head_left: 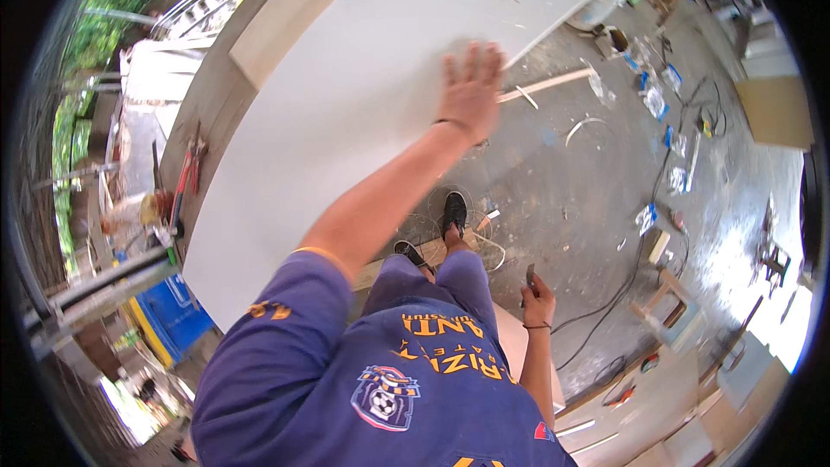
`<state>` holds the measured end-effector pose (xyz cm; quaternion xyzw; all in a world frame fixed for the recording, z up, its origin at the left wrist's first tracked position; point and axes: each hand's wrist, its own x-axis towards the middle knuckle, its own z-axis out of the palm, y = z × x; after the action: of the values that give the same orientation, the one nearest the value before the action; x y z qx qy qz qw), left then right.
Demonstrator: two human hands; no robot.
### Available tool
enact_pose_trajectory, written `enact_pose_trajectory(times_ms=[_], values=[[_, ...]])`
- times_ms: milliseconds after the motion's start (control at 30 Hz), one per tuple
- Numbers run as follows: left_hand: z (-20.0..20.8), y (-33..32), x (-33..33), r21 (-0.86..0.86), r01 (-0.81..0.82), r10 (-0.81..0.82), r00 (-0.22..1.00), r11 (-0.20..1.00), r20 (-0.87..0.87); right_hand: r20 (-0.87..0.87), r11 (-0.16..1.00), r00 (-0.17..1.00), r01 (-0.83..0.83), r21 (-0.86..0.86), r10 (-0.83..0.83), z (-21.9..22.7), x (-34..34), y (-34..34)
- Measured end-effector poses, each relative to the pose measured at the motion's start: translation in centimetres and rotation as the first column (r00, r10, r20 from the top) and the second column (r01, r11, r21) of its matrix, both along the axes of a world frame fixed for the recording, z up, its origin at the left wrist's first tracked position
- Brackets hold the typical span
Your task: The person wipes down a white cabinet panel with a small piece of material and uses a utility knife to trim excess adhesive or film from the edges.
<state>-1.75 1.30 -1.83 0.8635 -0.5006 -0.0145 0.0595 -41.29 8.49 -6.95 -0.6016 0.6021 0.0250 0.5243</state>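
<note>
A large white panel (303,138) stretches diagonally in front of me and to my left. My left hand (471,91) lies over its right edge, palm down with the fingers apart, slightly blurred; it holds nothing. Down by my right side, away from the panel, my right hand (538,304) is closed on a small flat blade-like tool (530,275). Only the grey tip of that tool shows above the fingers, so its exact kind is not clear.
Pliers with red handles (188,175) lie left of the panel, and a pale board (290,17) lies along its far left side. On the concrete floor to the right are a wood strip (553,85), plastic scraps (654,104) and black cables (618,294).
</note>
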Motion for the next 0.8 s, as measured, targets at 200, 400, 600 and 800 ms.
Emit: enact_pose_trajectory(times_ms=[200, 400, 600, 800], values=[[-1.2, 3.2, -2.2, -0.134, -0.103, 0.102, 0.995, 0.986, -0.015, 0.095, 0.992, 0.989, -0.108, -0.062, 0.114, -1.2, 0.8, -2.2], [0.2, 24.4, -5.8, -0.082, -0.383, 0.375, 0.922, 0.920, -0.099, 0.139, 0.882, 0.876, -0.437, -0.178, 0.462, -0.7, 6.9, -4.2], [0.0, 47.4, -11.7, -0.072, -0.730, 0.726, 0.683, 0.679, -0.083, 0.276, 0.796, 0.752, -0.521, -0.309, 0.599, 2.4, 15.3, -0.9], [-0.3, 67.4, -16.1, -0.157, -0.819, 0.832, 0.553, 0.551, 0.037, -0.061, 0.329, 0.582, -0.539, -0.775, 0.811, 7.4, 24.7, 2.9]])
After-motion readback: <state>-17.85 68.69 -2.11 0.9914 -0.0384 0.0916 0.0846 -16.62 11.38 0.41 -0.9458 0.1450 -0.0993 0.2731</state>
